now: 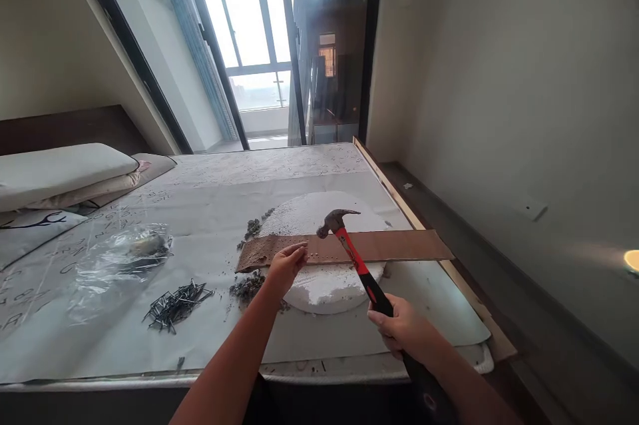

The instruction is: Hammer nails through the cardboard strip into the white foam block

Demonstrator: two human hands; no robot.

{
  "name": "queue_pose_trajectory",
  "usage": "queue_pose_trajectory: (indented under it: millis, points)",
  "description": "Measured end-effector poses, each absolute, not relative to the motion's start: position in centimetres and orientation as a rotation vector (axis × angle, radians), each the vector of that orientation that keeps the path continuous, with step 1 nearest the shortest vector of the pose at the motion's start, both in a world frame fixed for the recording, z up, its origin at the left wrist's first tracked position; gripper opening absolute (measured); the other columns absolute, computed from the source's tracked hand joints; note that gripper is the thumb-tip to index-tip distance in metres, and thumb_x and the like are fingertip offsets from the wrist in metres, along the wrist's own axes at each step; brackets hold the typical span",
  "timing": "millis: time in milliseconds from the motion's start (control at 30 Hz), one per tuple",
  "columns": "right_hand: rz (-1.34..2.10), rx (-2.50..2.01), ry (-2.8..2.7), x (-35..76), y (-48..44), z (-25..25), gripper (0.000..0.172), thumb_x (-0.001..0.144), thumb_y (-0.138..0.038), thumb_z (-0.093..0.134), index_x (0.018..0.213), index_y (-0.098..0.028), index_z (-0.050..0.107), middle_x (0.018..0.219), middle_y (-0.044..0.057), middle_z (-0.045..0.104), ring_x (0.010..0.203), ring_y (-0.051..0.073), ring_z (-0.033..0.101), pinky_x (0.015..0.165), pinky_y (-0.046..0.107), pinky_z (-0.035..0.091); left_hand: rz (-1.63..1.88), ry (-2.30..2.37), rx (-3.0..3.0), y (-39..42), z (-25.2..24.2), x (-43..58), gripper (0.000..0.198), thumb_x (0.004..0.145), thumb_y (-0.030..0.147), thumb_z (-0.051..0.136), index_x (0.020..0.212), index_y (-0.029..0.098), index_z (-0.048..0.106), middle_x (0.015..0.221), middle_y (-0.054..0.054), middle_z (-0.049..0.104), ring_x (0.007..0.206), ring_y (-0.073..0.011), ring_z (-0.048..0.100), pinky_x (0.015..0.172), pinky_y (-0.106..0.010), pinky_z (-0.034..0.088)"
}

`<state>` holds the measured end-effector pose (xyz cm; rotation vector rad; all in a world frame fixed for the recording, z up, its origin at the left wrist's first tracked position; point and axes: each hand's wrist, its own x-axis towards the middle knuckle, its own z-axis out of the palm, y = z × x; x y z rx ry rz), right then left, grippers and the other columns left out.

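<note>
A long brown board lies across a white round foam slab, its left part dotted with nail heads. My left hand rests at the board's near edge, fingers pinched together, seemingly on a nail too small to make out. My right hand grips the black end of a red-and-black claw hammer. The hammer's steel head hangs just above the board, right of my left fingertips.
A pile of loose dark nails lies at the left on the printed sheet covering the surface. A crumpled clear plastic bag sits further left. Grey crumbs lie by the foam. Pillows are at the far left; a wall runs along the right.
</note>
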<state>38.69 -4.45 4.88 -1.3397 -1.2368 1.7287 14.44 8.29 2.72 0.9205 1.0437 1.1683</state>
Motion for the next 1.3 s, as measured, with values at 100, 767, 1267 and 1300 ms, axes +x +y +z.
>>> queue_pose_trajectory:
  millis: [100,767,1267,1300]
  points:
    - [1.705,-1.344,-1.193,39.3,-4.2,4.3,0.032,0.069,-0.046,0.058,0.075,-0.023,0.037,0.043,-0.014,0.025,0.032,0.004,0.023,0.031,0.019,0.027,1.208,1.230,1.175,9.4,1.9,15.9,0.034,0.063,0.046,0.070,0.064,0.012,0.064,0.051,0.001,0.049,0.048,-0.0069,0.042,0.049,-0.022,0.035]
    - [1.609,-1.514,-1.350,39.9,-4.1,5.0,0.022,0.076,-0.042,0.051,0.076,-0.023,0.042,0.044,-0.011,0.029,0.031,0.007,0.027,0.034,0.021,0.026,1.077,1.633,1.964,12.2,-1.1,18.1,0.026,0.080,0.031,0.054,0.060,0.019,0.065,0.068,-0.005,0.062,0.066,-0.0157,0.053,0.063,-0.026,0.037]
    - [1.183,-1.764,-1.762,38.8,-4.0,5.7,0.013,0.079,-0.031,0.043,0.080,-0.021,0.051,0.066,0.002,0.054,0.060,0.017,0.047,0.055,0.026,0.034,1.070,1.673,2.016,11.8,-2.1,18.5,0.025,0.080,0.026,0.054,0.058,0.017,0.063,0.065,-0.005,0.060,0.065,-0.0153,0.052,0.061,-0.025,0.033]
    - [1.195,-1.763,-1.782,38.8,-3.9,5.9,0.013,0.078,-0.031,0.043,0.079,-0.021,0.051,0.068,0.002,0.056,0.062,0.018,0.049,0.056,0.026,0.035,1.061,1.679,2.015,11.8,-2.2,18.5,0.025,0.080,0.025,0.054,0.058,0.017,0.063,0.065,-0.005,0.060,0.064,-0.0151,0.052,0.061,-0.026,0.033]
